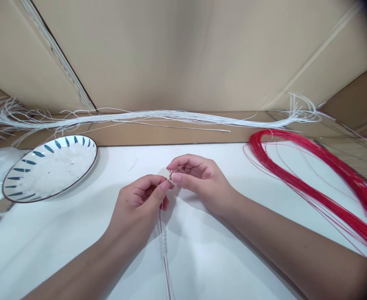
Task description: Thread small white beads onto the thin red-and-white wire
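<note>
Looking down from my head camera, I have both forearms angled inward from the lower corners, hands meeting above the white tabletop (220,262). My left hand (141,196) lies thumb uppermost, fingers curled under, thumb and forefinger pressed together on the thin red and white cords (160,216). My right hand (206,179) arches over from the right, thumb and bent forefinger pinching the cords' crossing ends. Below the left fingers, the cords run toward me past translucent beads (163,242).

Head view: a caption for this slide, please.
Left hand and right hand pinch red and white strands between a patterned plate and red cord bundle.
</note>
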